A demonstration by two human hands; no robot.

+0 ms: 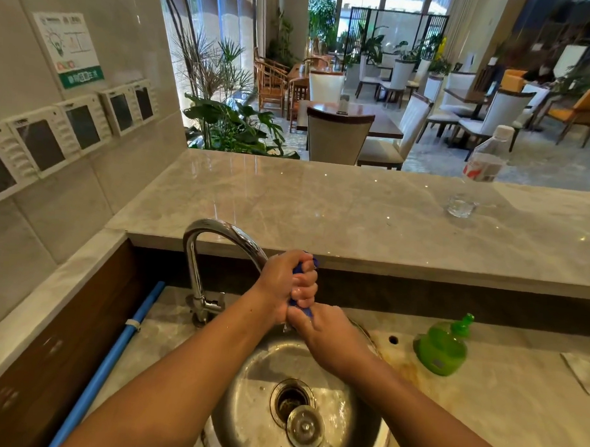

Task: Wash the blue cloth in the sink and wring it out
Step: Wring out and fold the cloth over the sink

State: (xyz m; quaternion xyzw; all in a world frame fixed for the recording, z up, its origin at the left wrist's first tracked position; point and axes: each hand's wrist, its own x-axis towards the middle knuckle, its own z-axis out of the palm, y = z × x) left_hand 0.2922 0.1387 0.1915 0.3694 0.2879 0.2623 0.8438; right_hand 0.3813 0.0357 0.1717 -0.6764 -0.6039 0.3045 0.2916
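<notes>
Blue cloth (299,268) mostly hidden; sink (252,368) cut off below.

Blue cloth (303,311) twisted upright over round steel sink (255,368)

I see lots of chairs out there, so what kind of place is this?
Probably a cafe or restaurant: dining tables and chairs fill the room beyond the marble counter, and the left hand and right hand grip a blue cloth over a steel sink.
</notes>
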